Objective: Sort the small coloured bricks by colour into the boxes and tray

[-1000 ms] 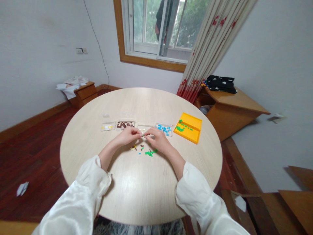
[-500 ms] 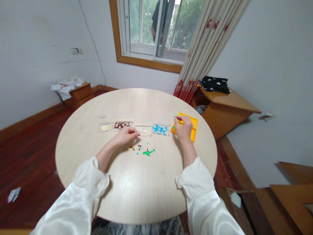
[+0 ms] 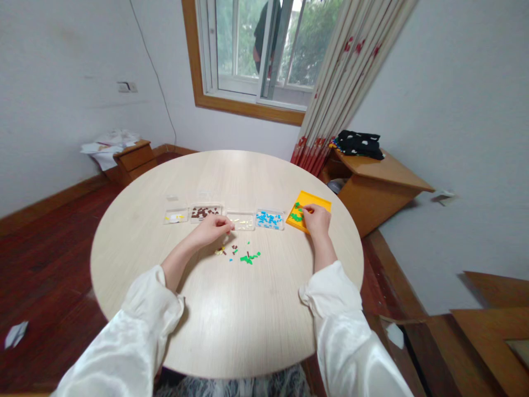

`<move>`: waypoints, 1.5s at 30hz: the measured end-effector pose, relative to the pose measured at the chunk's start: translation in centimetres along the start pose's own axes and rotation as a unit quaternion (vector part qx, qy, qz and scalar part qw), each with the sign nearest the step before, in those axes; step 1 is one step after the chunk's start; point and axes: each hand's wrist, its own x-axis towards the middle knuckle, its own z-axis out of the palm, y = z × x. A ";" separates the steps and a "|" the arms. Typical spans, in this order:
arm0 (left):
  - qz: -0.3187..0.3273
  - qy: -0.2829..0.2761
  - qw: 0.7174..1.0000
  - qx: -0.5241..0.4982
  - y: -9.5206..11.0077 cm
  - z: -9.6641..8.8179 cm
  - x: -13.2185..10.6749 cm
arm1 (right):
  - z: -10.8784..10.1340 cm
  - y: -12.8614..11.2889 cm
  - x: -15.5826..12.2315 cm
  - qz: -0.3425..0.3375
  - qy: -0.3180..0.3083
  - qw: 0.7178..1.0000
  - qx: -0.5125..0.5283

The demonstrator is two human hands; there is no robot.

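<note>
My right hand (image 3: 317, 219) is over the right part of the yellow box (image 3: 314, 199), fingertips pinched together and pointing left. Whether a piece is between them I cannot make out. Green pieces (image 3: 296, 217) lie in the left part of that box. My left hand (image 3: 212, 229) hovers in front of a clear box with cream pieces (image 3: 243, 222), thumb and fingers closed; anything they hold is hidden. Between my hands a small pile of green bricks (image 3: 248, 258) lies on the table, with a few brown pieces (image 3: 234, 247) and yellow pieces (image 3: 220, 251) beside it.
In a row stand a clear box with blue pieces (image 3: 270, 219), one with brown pieces (image 3: 204, 212) and one with yellow pieces (image 3: 176, 216). They share the round table (image 3: 243, 314). A wooden cabinet (image 3: 380, 184) is beyond its right edge.
My right hand has moved slightly down within the yellow box, uncovering the green pieces there. The green piece seen at its fingertips before no longer shows there. My left hand has hardly moved.
</note>
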 end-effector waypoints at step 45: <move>-0.023 0.068 0.997 -0.036 -0.6 -0.1 0.4 | -0.9 -11.5 -7.5 -0.311 -0.428 0.845 0.078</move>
